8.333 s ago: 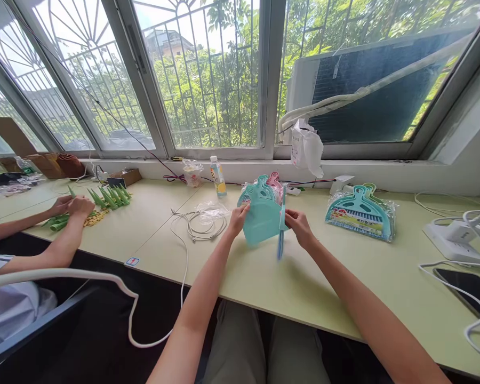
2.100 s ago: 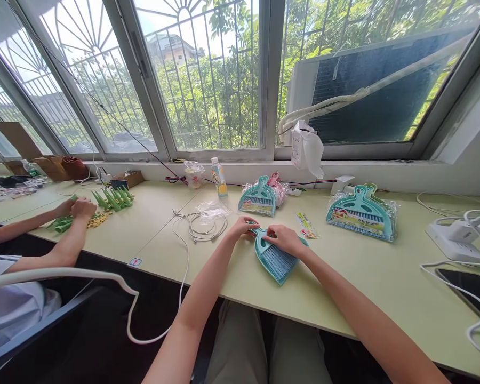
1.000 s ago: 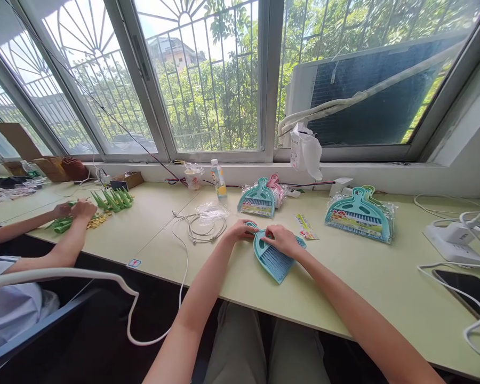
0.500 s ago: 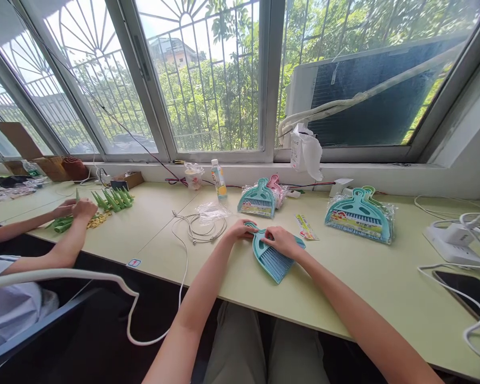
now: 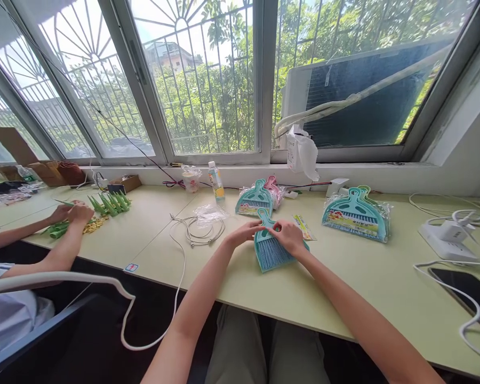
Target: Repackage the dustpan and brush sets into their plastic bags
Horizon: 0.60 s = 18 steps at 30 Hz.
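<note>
A teal hand brush (image 5: 275, 257) with blue-grey bristles lies over a matching dustpan (image 5: 306, 246) on the table, handles toward the window. My left hand (image 5: 246, 234) closes on the left side of the stacked set, its fingertips partly hidden. On the opposite side, my right hand (image 5: 290, 237) grips the brush near the top of its head, thumb toward the handle. Most of the dustpan is covered by the brush and my right hand. Just behind that hand lies a printed label card (image 5: 304, 228).
Wrapped brush-and-dustpan sets stand behind (image 5: 256, 198) and to the right (image 5: 356, 214). A bottle (image 5: 216, 182), coiled cable (image 5: 202, 234) and clear plastic wrap (image 5: 208, 215) are left. A power strip (image 5: 448, 240) and phone (image 5: 462, 290) lie right. Another person's hands (image 5: 78, 213) work at far left.
The brush was apart from the dustpan at first, then lay over it. Since half a second ago the set has turned, its handles swinging toward the window. My left hand has shifted to its side.
</note>
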Each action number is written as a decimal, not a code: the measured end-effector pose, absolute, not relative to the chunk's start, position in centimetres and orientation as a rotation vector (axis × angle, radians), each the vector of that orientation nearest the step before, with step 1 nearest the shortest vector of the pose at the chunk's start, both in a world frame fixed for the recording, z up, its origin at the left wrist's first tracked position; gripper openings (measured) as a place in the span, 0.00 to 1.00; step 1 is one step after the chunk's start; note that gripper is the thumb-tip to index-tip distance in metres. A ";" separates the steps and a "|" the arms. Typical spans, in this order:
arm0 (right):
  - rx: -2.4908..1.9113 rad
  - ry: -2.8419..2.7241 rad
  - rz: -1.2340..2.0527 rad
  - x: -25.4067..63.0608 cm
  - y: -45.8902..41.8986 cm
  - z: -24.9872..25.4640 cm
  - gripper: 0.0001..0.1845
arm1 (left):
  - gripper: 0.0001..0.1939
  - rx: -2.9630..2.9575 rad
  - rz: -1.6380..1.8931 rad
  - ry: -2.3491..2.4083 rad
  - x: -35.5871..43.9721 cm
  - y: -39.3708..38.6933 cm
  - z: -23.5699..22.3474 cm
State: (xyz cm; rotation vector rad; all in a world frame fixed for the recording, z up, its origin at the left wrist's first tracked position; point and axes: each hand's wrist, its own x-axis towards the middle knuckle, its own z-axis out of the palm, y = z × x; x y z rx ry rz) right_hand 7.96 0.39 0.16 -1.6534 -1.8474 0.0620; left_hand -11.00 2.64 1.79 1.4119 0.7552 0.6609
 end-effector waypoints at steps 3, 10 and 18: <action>-1.670 -1.785 0.040 8.0 0.3 0.0 0.18 | 0.29 1.487 0.545 0.773 -10.7 2.0 1.8; -1.472 -1.641 -0.095 9.9 2.0 -0.7 0.18 | 0.30 1.474 0.776 0.837 -10.9 2.8 1.2; -1.984 -1.594 0.082 13.0 4.2 -4.1 0.25 | 0.19 1.061 1.159 0.977 -13.1 5.6 0.3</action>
